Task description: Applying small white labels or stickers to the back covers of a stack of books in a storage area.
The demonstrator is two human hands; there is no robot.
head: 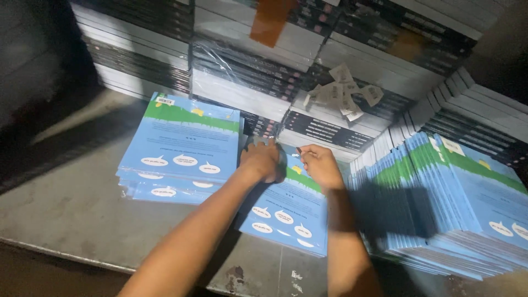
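Observation:
A blue book with a green strip and white speech bubbles (286, 212) lies flat in front of me on a grey metal table (71, 203). My left hand (261, 160) presses on its far edge, fingers curled over something dark. My right hand (319, 164) hovers just beside it, pinching a small white sticker between thumb and fingertip. To the left lies a short stack of the same blue books (179, 146). To the right, a large slanted pile of the same books (456, 203) leans over.
Tall stacks of dark-spined and white-edged books (253, 71) fill the back. A heap of small white paper tags (344, 93) rests on one of them. The table's front edge (66, 253) runs along the lower left.

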